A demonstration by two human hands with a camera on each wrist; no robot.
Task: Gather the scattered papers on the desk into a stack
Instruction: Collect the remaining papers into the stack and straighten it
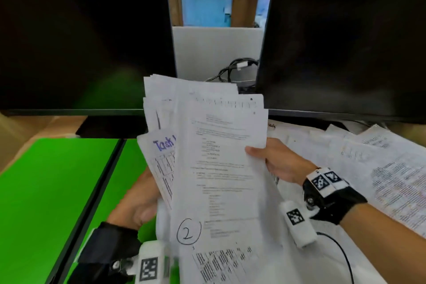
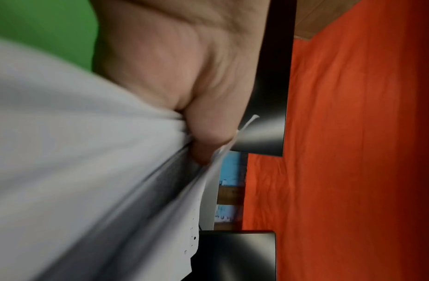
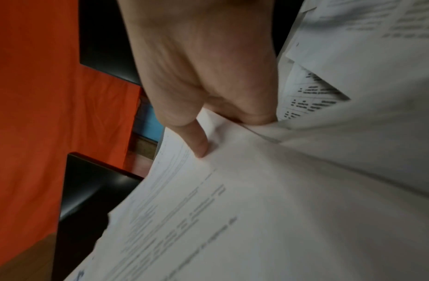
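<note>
1. The left hand (image 1: 136, 203) grips the lower left edge of a fanned bundle of papers (image 1: 214, 157) held up off the counter, thumb curled over the front sheets. In the left wrist view the sheets bunch into the crease of that grip.
2. The right hand (image 1: 276, 161) pinches the bundle's right edge, thumb on the front page; in the right wrist view one finger presses the page's face.
3. The bundle's long axis runs 12 to 6 in the head view, tilted slightly, with sheets splayed toward 10 o'clock and not yet squared.
4. Loose sheets (image 1: 380, 168) lie on the counter at 3 o'clock of the right grip, just beside its wrist. That hand is the nearer one, so it would likely fetch them while the left supports the bundle.
5. Hidden: the bundle covers the counter at centre, so any papers beneath cannot be seen. The loose sheets run out of view at right. Print is too blurred to read, apart from a circled "2" and "Task".
</note>
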